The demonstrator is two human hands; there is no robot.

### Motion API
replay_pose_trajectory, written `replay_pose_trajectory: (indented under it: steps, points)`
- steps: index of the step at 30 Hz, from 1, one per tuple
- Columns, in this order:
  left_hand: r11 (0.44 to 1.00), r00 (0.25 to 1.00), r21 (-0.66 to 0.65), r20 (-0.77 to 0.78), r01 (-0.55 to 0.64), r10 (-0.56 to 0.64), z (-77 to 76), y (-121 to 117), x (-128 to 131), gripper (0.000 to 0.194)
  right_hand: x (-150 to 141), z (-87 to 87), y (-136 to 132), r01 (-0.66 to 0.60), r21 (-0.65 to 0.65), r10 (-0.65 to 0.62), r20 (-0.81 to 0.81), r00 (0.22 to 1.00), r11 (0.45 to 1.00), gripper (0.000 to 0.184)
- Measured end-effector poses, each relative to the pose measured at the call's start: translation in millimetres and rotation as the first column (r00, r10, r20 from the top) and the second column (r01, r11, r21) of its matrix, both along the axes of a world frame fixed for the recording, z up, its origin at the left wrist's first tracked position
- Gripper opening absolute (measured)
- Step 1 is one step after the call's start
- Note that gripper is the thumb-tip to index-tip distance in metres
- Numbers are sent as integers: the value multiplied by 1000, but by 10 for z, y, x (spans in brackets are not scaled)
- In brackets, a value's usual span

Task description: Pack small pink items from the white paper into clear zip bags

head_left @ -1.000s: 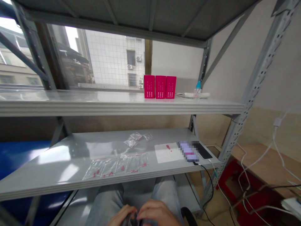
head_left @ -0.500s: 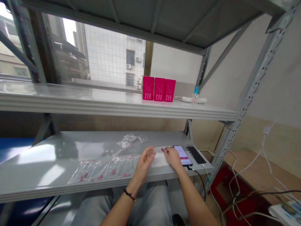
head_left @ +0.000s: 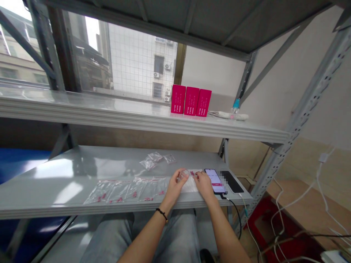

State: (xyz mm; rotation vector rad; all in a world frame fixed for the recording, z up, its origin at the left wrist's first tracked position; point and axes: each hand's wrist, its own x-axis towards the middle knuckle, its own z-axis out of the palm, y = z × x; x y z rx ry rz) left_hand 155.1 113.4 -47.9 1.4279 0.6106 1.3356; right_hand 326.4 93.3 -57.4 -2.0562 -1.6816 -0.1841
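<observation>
Both my hands rest on the lower metal shelf (head_left: 68,175) over a white sheet (head_left: 189,186). My left hand (head_left: 177,183) pinches a small clear plastic bag (head_left: 183,174) at its fingertips. My right hand (head_left: 203,182) is curled, fingertips touching small pink pieces (head_left: 194,174) on the sheet; whether it grips one is unclear. A row of clear bags with pink pieces (head_left: 126,190) lies left of my hands near the shelf's front edge. A few empty clear bags (head_left: 155,160) lie farther back.
A phone with a lit screen (head_left: 215,180) and a dark phone (head_left: 231,181) lie right of my hands, with cables hanging off the edge. Three pink boxes (head_left: 191,101) and a bottle (head_left: 235,106) stand on the upper shelf. Cables trail over the floor (head_left: 296,204) at right.
A second ago both hands were down in my lap. They rose to the lower shelf, and now sit a little closer together over the white sheet.
</observation>
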Motion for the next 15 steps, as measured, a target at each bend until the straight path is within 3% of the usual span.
replay_pose_trajectory:
  steps: [15]
  points:
    - [1000, 1000, 19, -24, 11, -10, 16, -27, -1, 41, -45, 115, 50, 14, -51, -16, -25, 1000, 999, 26]
